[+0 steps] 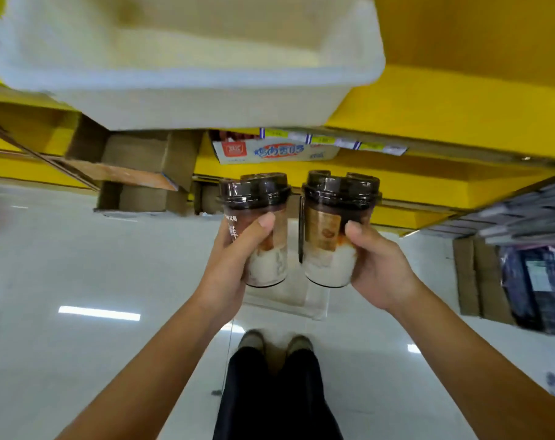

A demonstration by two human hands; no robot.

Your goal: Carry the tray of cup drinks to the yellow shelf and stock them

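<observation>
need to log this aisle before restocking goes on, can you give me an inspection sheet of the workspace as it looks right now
surface: glossy pale tile floor, light reflections, no spills seen
job's things: two cup drinks with dark lids, one per hand, left cup and right cup, both upright, side by side; yellow shelf ahead
tray: clear tray on the floor beneath the cups, looks empty
clutter: opened cardboard boxes on the floor by the shelf; pale plastic bin on the shelf, blurred
hands: left hand and right hand each closed around a cup
cables: nothing seen
surroundings: printed carton under the shelf; dark packaged goods at right; the person's shoes below
</observation>
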